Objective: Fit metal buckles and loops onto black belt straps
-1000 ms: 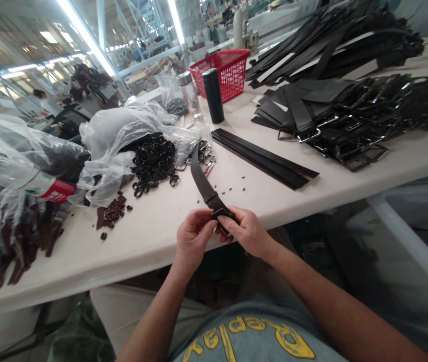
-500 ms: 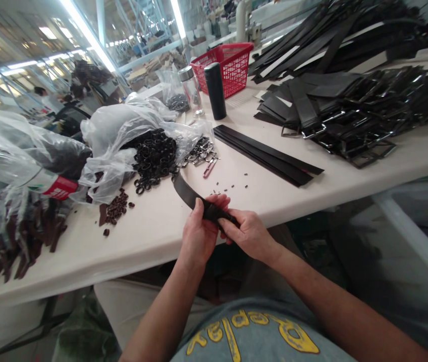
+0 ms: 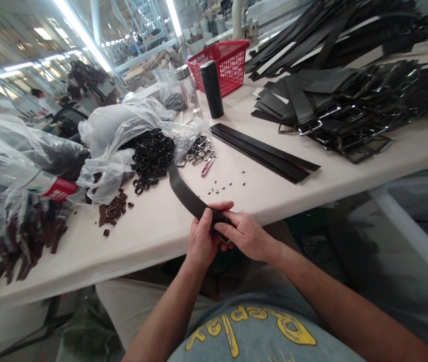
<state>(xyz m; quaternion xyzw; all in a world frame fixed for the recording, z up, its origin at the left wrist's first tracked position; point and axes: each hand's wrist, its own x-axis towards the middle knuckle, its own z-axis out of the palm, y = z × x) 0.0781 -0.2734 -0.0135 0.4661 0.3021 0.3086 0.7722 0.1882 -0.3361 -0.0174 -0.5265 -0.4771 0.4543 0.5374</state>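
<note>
A black belt strap (image 3: 186, 193) runs from the pile of black loops toward me, its near end between my two hands at the table's front edge. My left hand (image 3: 203, 236) is closed around it, thumb on top. My right hand (image 3: 246, 234) pinches the near end, where part of a metal buckle frame shows below the fingers. The exact grip is partly hidden. Just beyond my hands lie several tiny metal pieces (image 3: 217, 191). Black loops (image 3: 152, 156) are heaped by the strap's far end, with silver buckle parts (image 3: 200, 149) beside them.
Flat black straps (image 3: 261, 151) lie across the table. To the right are buckled belts (image 3: 349, 113) in a pile. A dark flask (image 3: 211, 90), a glass bottle (image 3: 189, 89) and a red basket (image 3: 232, 68) stand behind. Plastic bags (image 3: 114, 125) and brown loops (image 3: 116, 207) are at left.
My hands and the strap's near end have come slightly lower and closer to me. More of the strap's length shows, and the buckle end is now partly visible.
</note>
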